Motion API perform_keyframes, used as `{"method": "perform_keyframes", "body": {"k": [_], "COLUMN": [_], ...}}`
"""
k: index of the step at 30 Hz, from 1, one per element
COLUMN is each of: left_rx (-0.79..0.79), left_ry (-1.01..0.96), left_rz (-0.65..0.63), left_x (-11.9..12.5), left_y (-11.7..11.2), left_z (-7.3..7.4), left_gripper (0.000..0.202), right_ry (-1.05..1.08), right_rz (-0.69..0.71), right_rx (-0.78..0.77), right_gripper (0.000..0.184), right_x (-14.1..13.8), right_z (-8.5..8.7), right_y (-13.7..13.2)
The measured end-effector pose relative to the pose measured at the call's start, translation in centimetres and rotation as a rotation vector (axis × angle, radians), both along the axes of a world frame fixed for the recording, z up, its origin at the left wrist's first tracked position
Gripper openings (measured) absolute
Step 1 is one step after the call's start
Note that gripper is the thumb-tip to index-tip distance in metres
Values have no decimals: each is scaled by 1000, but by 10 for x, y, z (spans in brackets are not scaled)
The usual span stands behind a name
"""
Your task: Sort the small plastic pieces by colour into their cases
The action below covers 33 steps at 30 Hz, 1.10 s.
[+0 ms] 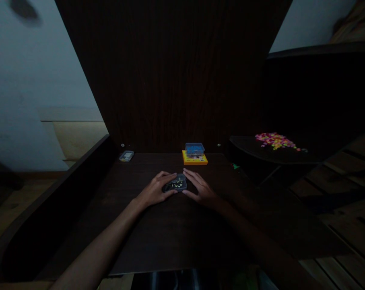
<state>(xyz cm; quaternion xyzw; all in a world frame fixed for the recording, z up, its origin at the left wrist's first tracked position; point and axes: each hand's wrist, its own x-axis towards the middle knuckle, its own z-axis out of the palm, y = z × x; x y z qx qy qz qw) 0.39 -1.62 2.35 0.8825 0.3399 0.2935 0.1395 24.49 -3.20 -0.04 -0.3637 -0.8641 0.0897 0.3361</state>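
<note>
**Small clear box (180,185) lay between left hand (158,188) and right hand (200,190)**

The small clear box rested on the dark table (170,237), just below the middle of the frame, with pale little pieces (178,183) showing inside it. The left hand, reaching in from the lower left, was partly closed about the box's left part: its fingers lay over the upper edge while the thumb ran along the lower one. The right hand, coming from the lower right, was loosely curved, its thumb well parted from its fingers and pointing at the box's right end. Whether those fingertips touched the box or stopped just beside it could not be told.

Above the hands, right of centre, a clear box with blue contents (194,150) stood on top of a yellow box (194,162), near the upright dark panel (170,80). Left of centre, a flat clear case (126,156) lay at the back of the table. At the right of the frame, a heap of pink, orange and yellow pieces (274,141) was spread on a dark shelf (248,146). A small green item (236,166), too dim to identify, showed just below the shelf's left end.
</note>
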Motion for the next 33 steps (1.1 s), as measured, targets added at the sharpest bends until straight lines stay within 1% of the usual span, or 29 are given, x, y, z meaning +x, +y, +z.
{"method": "perform_keyframes", "body": {"k": [7,10,13,16,21,27,33], "left_rx": [14,32,44,33,18,59,120], "left_ry": [-23,-9,30,89,154,173,188], "left_rz": [-96,-117,-122,-135,-175,-184,-188], "left_x": [3,3,1,-3,-8,-7,-9], "left_y": [4,6,8,10,12,10,9], "left_z": [-7,-11,-14,-15,-14,-13,-15], "left_gripper": [53,51,56,58,51,48,47], "right_ry": [-13,-26,-67,-109,-104,-59,-46], "right_rz": [95,99,85,79,130,179,199], "right_rx": [84,136,192,222,209,150,158], "right_gripper": [57,47,36,29,28,33,32], "right_x": [1,4,7,9,10,10,9], "right_z": [-10,-14,-16,-16,-17,-18,-17], "right_y": [6,9,11,11,11,11,10]}}
